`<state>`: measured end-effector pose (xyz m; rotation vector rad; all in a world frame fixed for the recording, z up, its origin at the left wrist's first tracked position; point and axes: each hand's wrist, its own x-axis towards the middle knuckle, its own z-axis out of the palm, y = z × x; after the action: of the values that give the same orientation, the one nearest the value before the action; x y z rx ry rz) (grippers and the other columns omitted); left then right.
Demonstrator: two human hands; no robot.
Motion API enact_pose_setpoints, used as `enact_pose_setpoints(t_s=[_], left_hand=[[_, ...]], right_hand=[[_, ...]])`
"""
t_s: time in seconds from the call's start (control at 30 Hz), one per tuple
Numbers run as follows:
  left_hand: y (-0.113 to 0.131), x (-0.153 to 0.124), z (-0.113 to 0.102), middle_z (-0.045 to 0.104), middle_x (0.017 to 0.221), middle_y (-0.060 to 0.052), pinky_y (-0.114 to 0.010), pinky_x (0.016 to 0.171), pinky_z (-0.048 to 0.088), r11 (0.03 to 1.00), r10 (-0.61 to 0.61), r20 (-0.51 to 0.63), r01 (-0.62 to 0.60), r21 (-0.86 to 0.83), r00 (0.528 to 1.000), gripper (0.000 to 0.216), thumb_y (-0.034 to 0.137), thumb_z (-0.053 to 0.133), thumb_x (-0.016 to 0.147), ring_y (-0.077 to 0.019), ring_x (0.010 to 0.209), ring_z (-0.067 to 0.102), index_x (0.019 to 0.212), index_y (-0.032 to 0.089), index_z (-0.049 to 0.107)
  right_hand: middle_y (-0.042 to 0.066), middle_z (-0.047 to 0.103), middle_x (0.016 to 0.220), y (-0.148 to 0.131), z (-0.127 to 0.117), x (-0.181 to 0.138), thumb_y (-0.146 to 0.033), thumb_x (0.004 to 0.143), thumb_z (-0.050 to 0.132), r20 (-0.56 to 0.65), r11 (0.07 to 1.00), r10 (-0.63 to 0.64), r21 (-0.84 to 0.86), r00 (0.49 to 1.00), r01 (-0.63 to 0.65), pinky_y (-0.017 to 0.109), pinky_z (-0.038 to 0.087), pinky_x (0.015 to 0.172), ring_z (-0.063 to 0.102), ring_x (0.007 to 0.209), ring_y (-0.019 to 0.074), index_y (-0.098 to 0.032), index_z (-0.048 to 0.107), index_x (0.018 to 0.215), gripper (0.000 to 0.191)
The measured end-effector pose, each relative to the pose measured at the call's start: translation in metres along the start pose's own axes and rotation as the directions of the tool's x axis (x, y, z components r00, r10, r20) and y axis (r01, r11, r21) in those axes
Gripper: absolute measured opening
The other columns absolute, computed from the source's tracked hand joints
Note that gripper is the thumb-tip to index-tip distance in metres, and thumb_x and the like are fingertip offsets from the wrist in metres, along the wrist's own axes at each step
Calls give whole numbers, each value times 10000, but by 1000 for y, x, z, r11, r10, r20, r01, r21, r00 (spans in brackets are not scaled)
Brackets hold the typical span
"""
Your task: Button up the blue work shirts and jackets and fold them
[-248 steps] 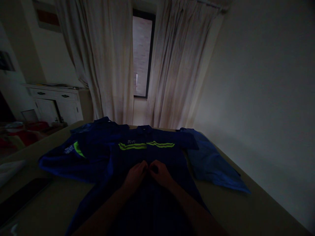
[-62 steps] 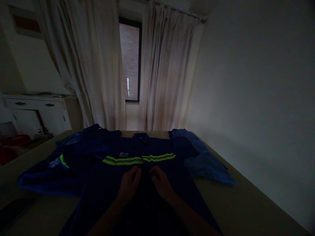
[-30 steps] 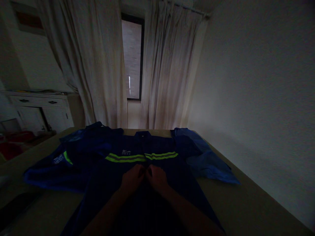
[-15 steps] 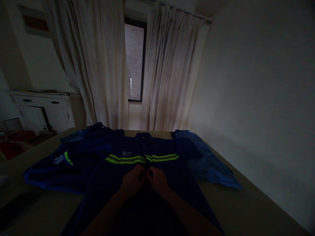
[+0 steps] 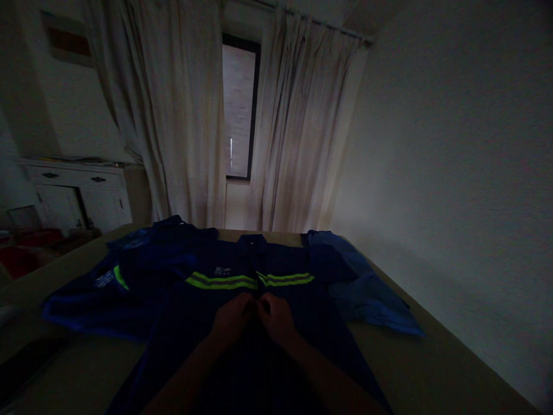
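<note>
A dark blue work shirt [image 5: 302, 311] lies spread out, its collar at the far end. Yellow-green reflective bands cross its chest, and a small pale logo sits above the left band. Both my hands meet at the front placket, just below the bands. My left hand [image 5: 234, 316] is closed, fingertips pinching the shirt's front edge. Close against it, my right hand [image 5: 276, 317] also pinches the placket, thumb and forefinger curled together. Any button between the fingertips is too dark and small to make out.
Another dark blue garment [image 5: 112, 288] with a reflective strip lies crumpled at left. Lighter blue clothing [image 5: 371, 294] lies at right, partly under the shirt's sleeve. All rest on a tan surface [image 5: 440, 369]. A dark flat object [image 5: 30, 363] is at lower left; a white cabinet [image 5: 86, 190] stands behind.
Both hands stay at the placket with slight finger movement. The right reflective band's inner end has folded up a little. The view has shifted slightly.
</note>
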<state>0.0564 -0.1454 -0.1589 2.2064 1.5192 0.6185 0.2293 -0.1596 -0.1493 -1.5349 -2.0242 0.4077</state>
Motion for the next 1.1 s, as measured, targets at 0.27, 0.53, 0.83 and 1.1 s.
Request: enact_pose_setpoints(t_s=[0.27,0.53,0.83,1.1], left_hand=[[6,-5,-1,699,1051,-4,-254,740,393,998,13,-21,-11,57,1000,128,209,553,927,-162,933,667,1041,250,593],[4,-5,2,634,1382,-54,-275,968,444,999,47,-36,-47,-7,998,420,212,516,952,-186,1223,627,1366,266,470],[7,-4,-2,668,1251,-22,-259,947,452,998,64,16,-64,13,998,266,216,490,963,-175,1119,650,1194,285,602],[11,-6,-2,663,1152,-33,-248,865,439,996,70,2,-70,47,998,216,158,485,943,-173,1071,644,1107,252,590]], right_hand=[[47,776,997,1,1,2,-404,1033,527,28,1000,13,-4,1000,-12,246,434,803,711,928,192,-200,728,1003,288],[48,776,1037,-1,-1,2,-352,1013,550,29,1000,25,-10,999,-25,252,434,824,708,977,201,-202,727,1027,233],[45,773,986,-1,-1,1,-418,1031,512,40,999,19,-48,999,-18,250,418,771,709,927,201,-211,702,1040,282],[41,774,969,-1,-2,1,-414,1038,498,39,1000,-10,-14,999,11,236,414,731,713,882,183,-209,697,1013,287]])
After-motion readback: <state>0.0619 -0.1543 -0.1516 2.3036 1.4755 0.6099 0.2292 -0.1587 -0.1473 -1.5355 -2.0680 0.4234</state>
